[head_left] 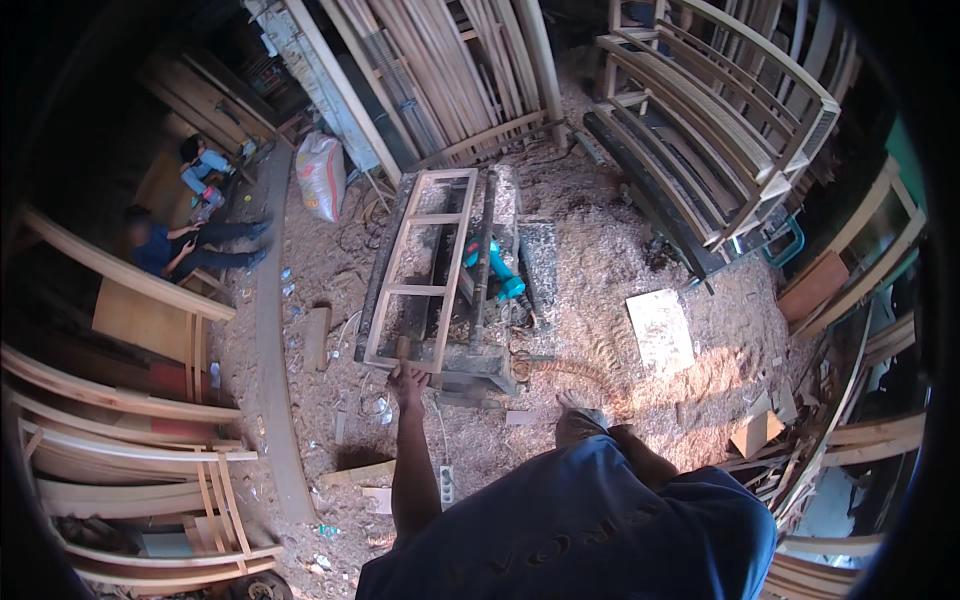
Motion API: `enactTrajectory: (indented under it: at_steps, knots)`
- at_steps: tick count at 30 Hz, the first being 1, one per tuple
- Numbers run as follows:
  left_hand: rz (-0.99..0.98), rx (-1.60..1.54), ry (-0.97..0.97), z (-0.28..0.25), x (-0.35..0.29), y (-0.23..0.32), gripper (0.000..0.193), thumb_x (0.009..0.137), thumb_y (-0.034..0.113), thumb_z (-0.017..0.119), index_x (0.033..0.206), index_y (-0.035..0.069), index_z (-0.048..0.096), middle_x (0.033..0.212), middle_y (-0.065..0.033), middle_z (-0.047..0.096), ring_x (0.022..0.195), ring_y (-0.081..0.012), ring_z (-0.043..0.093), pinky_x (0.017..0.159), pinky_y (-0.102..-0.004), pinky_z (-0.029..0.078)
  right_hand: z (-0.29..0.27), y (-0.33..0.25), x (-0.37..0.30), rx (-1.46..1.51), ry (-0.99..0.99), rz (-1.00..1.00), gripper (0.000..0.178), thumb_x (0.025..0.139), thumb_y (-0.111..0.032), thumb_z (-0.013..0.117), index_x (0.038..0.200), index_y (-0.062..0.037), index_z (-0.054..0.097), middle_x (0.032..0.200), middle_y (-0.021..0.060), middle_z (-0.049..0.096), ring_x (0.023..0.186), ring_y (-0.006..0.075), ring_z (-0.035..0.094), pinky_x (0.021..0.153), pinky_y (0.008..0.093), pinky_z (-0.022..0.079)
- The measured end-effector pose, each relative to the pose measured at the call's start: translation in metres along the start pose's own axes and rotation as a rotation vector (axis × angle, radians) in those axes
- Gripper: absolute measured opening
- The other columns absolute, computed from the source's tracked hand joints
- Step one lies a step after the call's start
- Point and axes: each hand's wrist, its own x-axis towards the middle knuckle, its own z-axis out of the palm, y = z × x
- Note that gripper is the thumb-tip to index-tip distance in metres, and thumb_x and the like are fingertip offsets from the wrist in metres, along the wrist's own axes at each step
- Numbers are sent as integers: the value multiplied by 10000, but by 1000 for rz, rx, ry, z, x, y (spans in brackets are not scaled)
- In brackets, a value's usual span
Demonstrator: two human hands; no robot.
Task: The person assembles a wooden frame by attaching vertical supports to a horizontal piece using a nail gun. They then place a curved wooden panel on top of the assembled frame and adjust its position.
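A light wooden frame with several crossbars lies on a low, dark workbench. At its near end rail, my left hand is closed, with the fingers at the wood. A short brown wooden piece shows just beyond those fingers; whether I hold it too is unclear. A teal power tool rests on the bench, to the right of the frame. Only part of my right arm shows beside my dark blue shirt, and its hand is hidden.
Wood shavings cover the floor. A pale board lies to the right, beyond which stands a slatted wooden bench. Timber strips lean at the back. Two people sit at the left near a white sack. A power strip lies near me.
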Motion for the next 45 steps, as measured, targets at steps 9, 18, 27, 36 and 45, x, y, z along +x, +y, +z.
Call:
enactTrajectory:
  at_steps: [9,18,27,36,45]
  knots:
    - [-91,1010,234,57,89,3,517,946,577,561,1232,148,528,1275,-128,534,1135,-348,569,928,-493,483,49,7,-74,932,298,699,420,891,-319,637,1111,25,737,1199,235,710,1165,367,679,962,477,559]
    - [32,-488,308,137,47,59,366,1009,421,483,1220,138,578,1183,-66,659,1072,-272,655,900,-486,524,31,36,-49,829,177,501,416,891,-305,628,1122,26,731,1212,245,700,1169,384,671,968,474,558]
    - [585,-304,76,290,-121,225,305,999,228,639,1226,87,493,818,-38,504,617,-145,470,555,-335,443,-20,113,-19,880,149,437,379,866,-289,632,1116,-31,751,1214,230,704,1169,368,675,965,468,559]
    - [908,373,-85,379,-241,259,347,986,84,633,1299,48,487,811,-36,546,476,-67,423,370,-252,317,7,230,-11,408,187,233,185,894,-151,630,965,-112,796,1037,107,772,983,290,748,788,408,609]
    - [1278,756,24,370,-242,344,271,946,84,737,1169,21,596,960,-22,622,893,-106,559,804,-264,455,39,276,-5,1804,108,486,193,919,-288,686,879,-118,770,866,32,758,715,223,739,577,361,584]
